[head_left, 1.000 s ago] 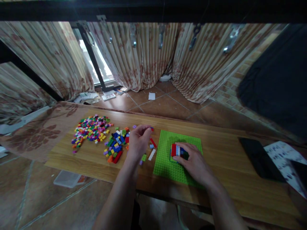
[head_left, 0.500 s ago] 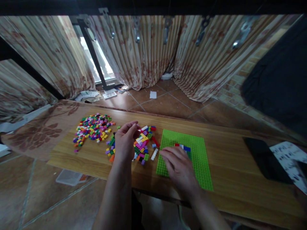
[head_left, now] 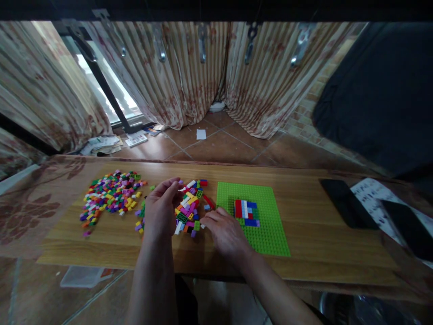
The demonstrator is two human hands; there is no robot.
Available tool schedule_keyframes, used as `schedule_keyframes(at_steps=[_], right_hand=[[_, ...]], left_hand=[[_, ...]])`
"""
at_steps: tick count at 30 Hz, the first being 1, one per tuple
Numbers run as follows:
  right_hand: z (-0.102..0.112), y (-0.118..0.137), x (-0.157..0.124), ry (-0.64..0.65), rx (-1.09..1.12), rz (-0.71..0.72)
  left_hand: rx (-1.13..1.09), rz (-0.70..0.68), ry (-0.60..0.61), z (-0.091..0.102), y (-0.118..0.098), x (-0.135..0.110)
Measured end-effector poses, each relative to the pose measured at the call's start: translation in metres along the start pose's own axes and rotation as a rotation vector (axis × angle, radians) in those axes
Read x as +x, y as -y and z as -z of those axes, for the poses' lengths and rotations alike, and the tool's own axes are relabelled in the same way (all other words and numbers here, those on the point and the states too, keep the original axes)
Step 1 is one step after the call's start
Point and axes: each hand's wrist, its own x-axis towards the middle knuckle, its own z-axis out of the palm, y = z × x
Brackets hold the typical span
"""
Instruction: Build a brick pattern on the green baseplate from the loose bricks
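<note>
1. Hands: two, the left hand (head_left: 158, 213) and the right hand (head_left: 225, 231).
2. Bench (head_left: 321, 253): one.
3. Green baseplate (head_left: 269, 237): one, right of the hands.
4. Brick build (head_left: 246, 212) on the baseplate: one.
5. Heaps of loose bricks: two, the left heap (head_left: 108, 196) and the middle heap (head_left: 190, 205); the single bricks are too many to count.
6. Dark flat slabs at the right: two, the inner slab (head_left: 348, 203) and the outer slab (head_left: 409, 228).
7. Printed sheet (head_left: 372, 196): one.
8. Clear box (head_left: 81, 276) on the floor: one.

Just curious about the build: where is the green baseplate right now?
In the head view, the green baseplate lies on the wooden table, right of centre, its left edge beside the right hand.
</note>
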Motion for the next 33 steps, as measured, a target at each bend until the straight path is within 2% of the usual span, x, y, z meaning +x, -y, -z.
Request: schedule_keyframes(at_steps=[7,12,18,24,29,33], right_hand=[[-0.003,-0.001,-0.002,-0.064,-0.022,0.035],[0.004,0.001,-0.005,-0.184,0.109,-0.007],[0.027,-0.008,-0.014,-0.440,0.382,-0.167],[0.045,-0.038,-0.030,-0.653,0.597,-0.434],[0.050,-0.060,-0.037,-0.666,0.796,-0.569],[0.051,-0.067,-0.040,-0.645,0.876,-0.624]], left_hand=[[-0.011,0.010,-0.011,-0.001,-0.001,0.001],[0.014,0.028,0.020,0.001,0.004,0.002],[0.125,0.041,0.127,-0.003,0.009,-0.002],[0.208,0.047,0.219,-0.010,0.013,-0.007],[0.228,0.038,0.248,-0.017,0.017,-0.011],[0.283,0.010,0.328,-0.024,0.021,-0.015]])
